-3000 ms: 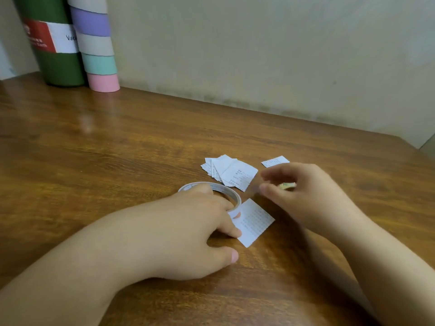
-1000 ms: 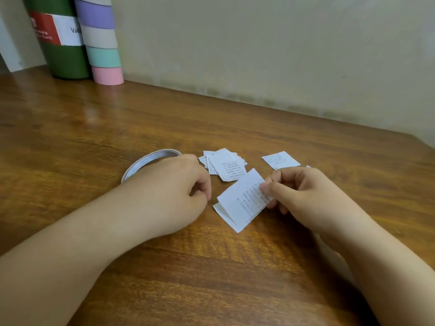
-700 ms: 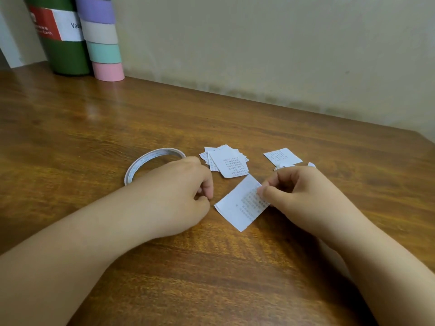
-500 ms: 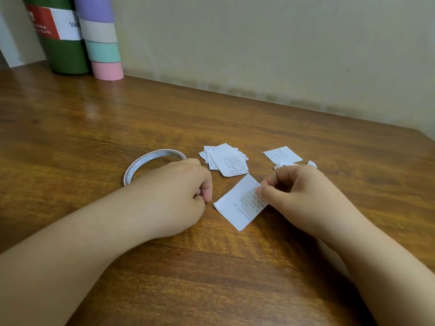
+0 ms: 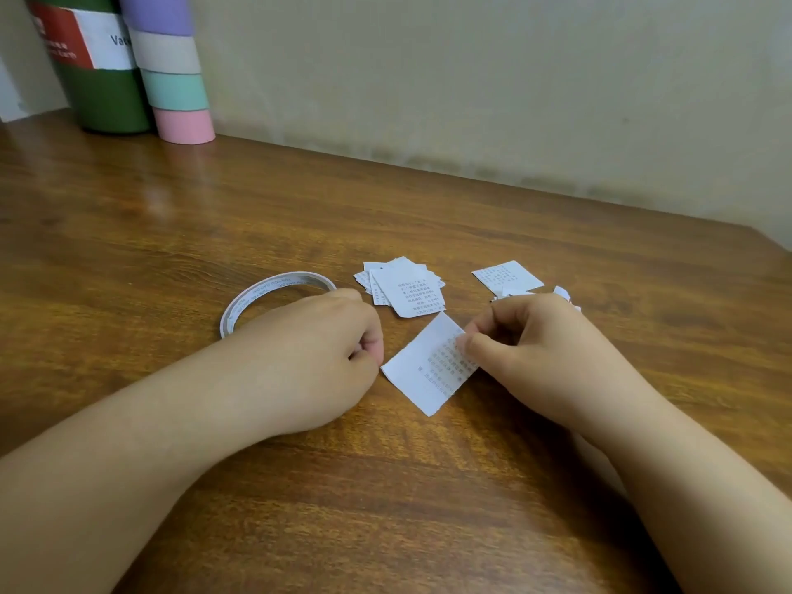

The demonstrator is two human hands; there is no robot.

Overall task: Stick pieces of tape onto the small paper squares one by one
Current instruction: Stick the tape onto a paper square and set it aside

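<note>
**Right hand pressing at the edge of a printed paper square, left hand curled beside it**

The right hand (image 5: 553,358) works at the right-hand edge of a printed paper square (image 5: 428,366) that lies on the wooden desk (image 5: 385,486), turned so one corner points toward the person. Its grip is nearly closed: the thumb rests on the printed face and the curled fingers bunch just above it, at the paper's upper right edge. Whether a piece of tape sits under the thumb cannot be told; none is visible. The left hand (image 5: 317,353) rests on the desk with fingers curled into a loose fist, the knuckles just beside the square's left corner; nothing is seen in its grip, though the palm side is hidden.

The governing relation: the square lies between the two hands, touching the right thumb and close to the left knuckles, so the right hand is the nearer and is already on it. The tape roll (image 5: 274,300), a thin ring lying flat, sits behind the left hand, partly covered by it, which makes the left hand the nearer one for fetching tape.

A loose pile of paper squares (image 5: 403,289) lies beyond the gap between the hands, and a single square (image 5: 508,276) lies farther right, with scraps partly hidden behind the right hand. Judged from this layout, the task is at an early stage.
</note>
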